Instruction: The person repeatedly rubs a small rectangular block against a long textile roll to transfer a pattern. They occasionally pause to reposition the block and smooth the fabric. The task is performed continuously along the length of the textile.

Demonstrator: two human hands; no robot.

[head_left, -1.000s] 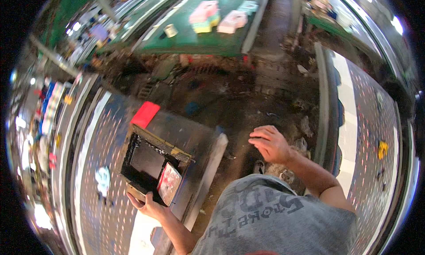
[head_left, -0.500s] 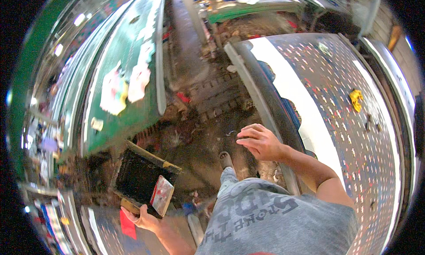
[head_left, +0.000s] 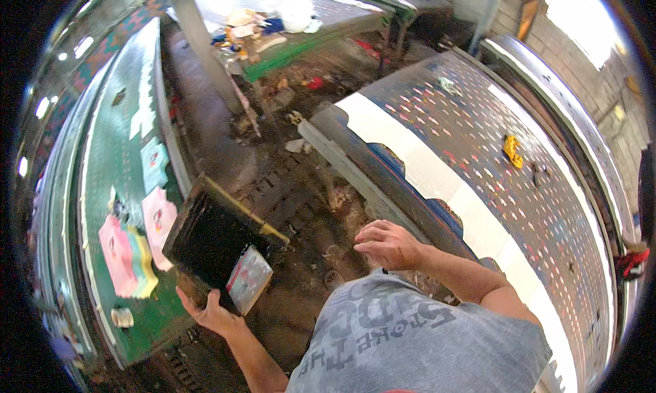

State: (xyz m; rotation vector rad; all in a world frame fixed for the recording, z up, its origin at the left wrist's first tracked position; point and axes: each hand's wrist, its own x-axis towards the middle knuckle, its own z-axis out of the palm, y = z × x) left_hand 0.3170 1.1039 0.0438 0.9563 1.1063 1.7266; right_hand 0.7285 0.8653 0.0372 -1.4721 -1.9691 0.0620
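"Tabletop point(head_left: 437, 113) at right looks biggest. What's it like?"

"Dark grey and speckled, with a white strip point(head_left: 437, 178) along its left side."

"And the other one?"

"The green tabletop point(head_left: 113, 154), running down the left of the picture."

"After those?"

"A grey shirt point(head_left: 410, 331), lower centre. Then the black frame point(head_left: 205, 232), left of centre, held aslant, its left corner overlapping the green tabletop in view."

"Next size down?"

"Pink and yellow pieces point(head_left: 117, 256), overlapping on the green tabletop, lower left."

"And the hands?"

"The right hand point(head_left: 391, 246), right of centre, is loosely half-curled; its palm is hidden, so I can't tell whether it has hold of anything. The left hand point(head_left: 212, 314), lower left, grips the black frame by its lower edge, thumb raised."

"Smaller still?"

"A pale block point(head_left: 250, 277), smeared red, at the black frame's lower right corner, just beside that thumb. Whether it sits inside or over the edge, I can't tell."

"And the rest?"

"A yellow cloth point(head_left: 512, 152) on the speckled surface, upper right, then a whitish roll point(head_left: 121, 317), lower left, on the green."
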